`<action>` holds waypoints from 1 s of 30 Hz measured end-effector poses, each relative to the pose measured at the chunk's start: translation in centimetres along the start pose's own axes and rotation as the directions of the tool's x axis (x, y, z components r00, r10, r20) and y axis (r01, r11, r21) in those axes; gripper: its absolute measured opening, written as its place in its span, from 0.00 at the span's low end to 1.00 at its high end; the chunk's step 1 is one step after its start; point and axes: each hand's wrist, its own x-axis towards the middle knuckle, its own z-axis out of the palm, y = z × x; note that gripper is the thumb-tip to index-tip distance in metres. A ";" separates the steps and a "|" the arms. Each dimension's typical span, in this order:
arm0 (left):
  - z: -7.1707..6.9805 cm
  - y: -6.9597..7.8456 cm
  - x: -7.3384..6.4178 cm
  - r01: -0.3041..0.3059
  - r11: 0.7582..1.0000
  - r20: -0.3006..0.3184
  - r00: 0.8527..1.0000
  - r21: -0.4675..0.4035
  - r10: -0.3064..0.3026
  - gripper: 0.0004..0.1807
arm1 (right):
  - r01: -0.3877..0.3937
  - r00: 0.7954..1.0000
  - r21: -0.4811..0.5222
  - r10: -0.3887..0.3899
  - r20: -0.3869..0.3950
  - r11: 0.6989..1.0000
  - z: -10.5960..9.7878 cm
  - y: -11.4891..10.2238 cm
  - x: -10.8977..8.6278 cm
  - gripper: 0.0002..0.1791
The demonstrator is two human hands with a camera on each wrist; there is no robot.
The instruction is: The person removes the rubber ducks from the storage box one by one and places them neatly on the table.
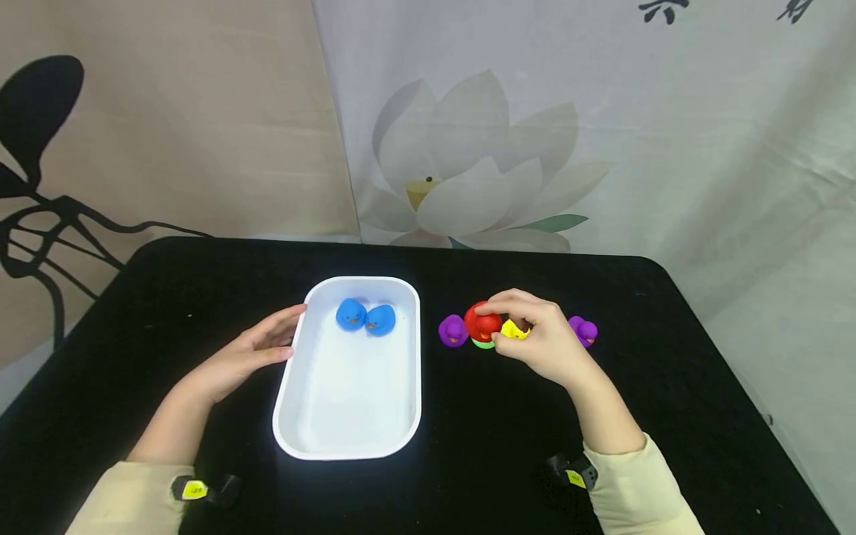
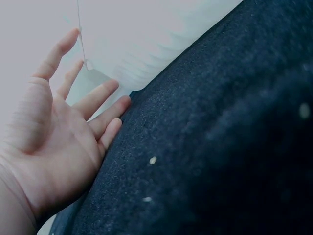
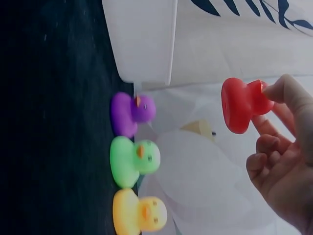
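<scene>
A red rubber duck [image 3: 237, 107] is pinched by its head between the thumb and fingers of my right hand [image 1: 545, 338], lifted off the table as the right wrist view shows. Under and around it stand a purple duck [image 1: 453, 331], a green duck [image 3: 132, 159] mostly covered in the head view, and a yellow duck [image 3: 129, 213]. My left hand [image 1: 257, 349] touches the left rim of a white tray [image 1: 348, 401] with its fingers extended. Two blue ducks [image 1: 351, 314] sit side by side at the tray's far end.
Another purple duck [image 1: 583, 331] stands right of my right hand, partly covered by it. Black cloth [image 1: 468, 446] covers the table. A pale curtain [image 1: 702, 148] printed with a lotus hangs behind the far edge.
</scene>
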 end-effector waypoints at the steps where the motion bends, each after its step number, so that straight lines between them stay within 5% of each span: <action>1: 0.0 0.0 0.0 0.001 1.000 0.000 1.000 0.000 -0.001 0.33 | -0.005 1.000 -0.008 0.005 -0.009 1.000 -0.3 0.1 -0.1 0.23; 11: -0.1 -0.2 0.0 -0.005 1.000 0.004 1.000 0.003 0.005 0.33 | -0.027 0.997 -0.083 0.021 -0.078 0.996 -2.9 0.8 -1.4 0.24; 18: -0.1 -0.4 0.1 0.004 1.000 0.010 1.000 0.000 -0.004 0.33 | 0.033 0.990 -0.079 -0.044 -0.135 0.996 -4.3 -1.0 -1.7 0.18; 22: -0.1 -0.4 0.1 0.006 1.000 0.006 1.000 -0.001 -0.006 0.33 | 0.005 0.986 -0.107 -0.023 -0.164 0.994 -5.2 -1.2 -2.0 0.18; 30: -0.1 -0.4 0.1 -0.001 1.000 0.009 1.000 0.003 0.001 0.33 | -0.074 0.971 -0.155 0.036 -0.236 0.985 -7.0 1.6 -3.0 0.19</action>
